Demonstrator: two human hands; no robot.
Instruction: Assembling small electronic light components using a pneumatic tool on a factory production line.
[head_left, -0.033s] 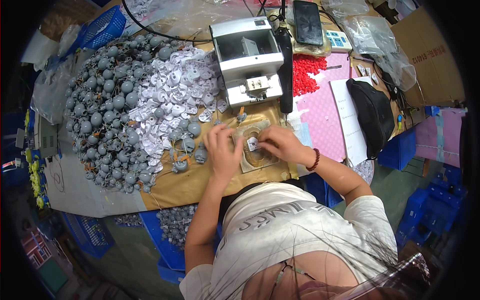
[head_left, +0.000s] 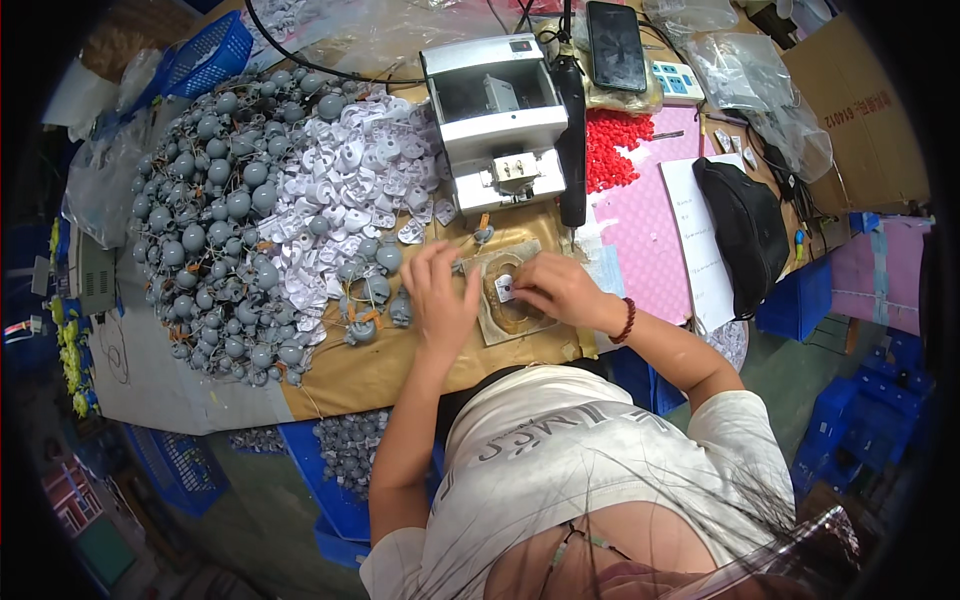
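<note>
My left hand [head_left: 440, 295] lies palm down with fingers spread on the left edge of a tan work plate [head_left: 520, 325] at the table's front. My right hand [head_left: 555, 288], with a dark red bead bracelet at its wrist, pinches a small white plastic piece [head_left: 505, 290] over the middle of that plate. Just left of my left hand lie a few grey ball-shaped parts [head_left: 375, 290]. What lies under my left palm is hidden.
A large heap of grey ball parts [head_left: 215, 230] fills the left of the table, and a heap of white plastic pieces [head_left: 350, 170] lies beside it. A white box-shaped machine [head_left: 495, 120] stands behind the plate. To the right are red pieces [head_left: 610, 150], a pink sheet [head_left: 640, 235] and a black bag [head_left: 745, 230].
</note>
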